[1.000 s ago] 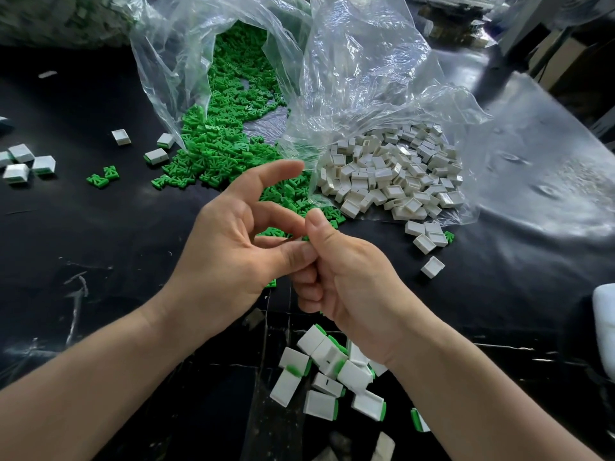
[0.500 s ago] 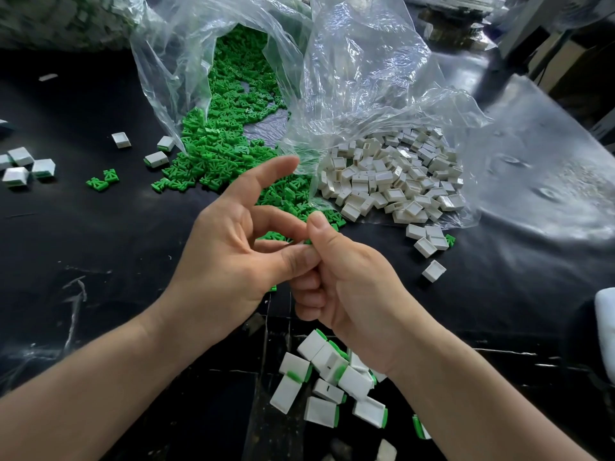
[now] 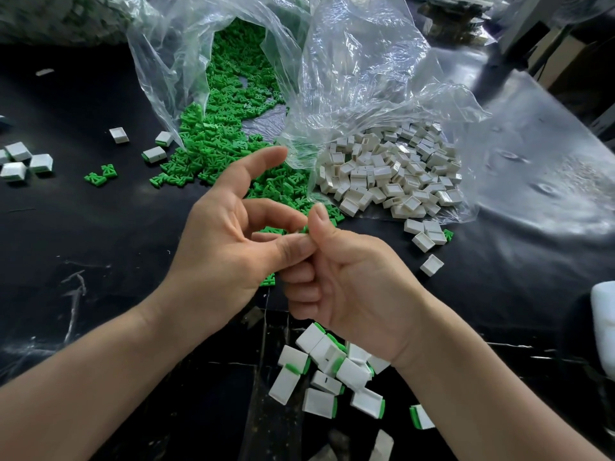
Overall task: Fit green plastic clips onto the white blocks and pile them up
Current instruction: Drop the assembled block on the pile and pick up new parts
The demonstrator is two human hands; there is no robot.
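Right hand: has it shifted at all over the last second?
No. The right hand keeps its place left of the lone white block, still pinching a green clip against the left hand.

The left hand (image 3: 226,251) and right hand (image 3: 352,284) are being pressed together at the thumbs; the left forefinger (image 3: 263,161) is being held straight, the right fingers (image 3: 299,277) curled.

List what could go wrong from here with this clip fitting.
1. The green clip pinched between the left hand and right hand is barely visible; it might slip and fall among the loose clips on the table.
2. The right wrist hangs right over the finished pile; lowering it may scatter the pieces.
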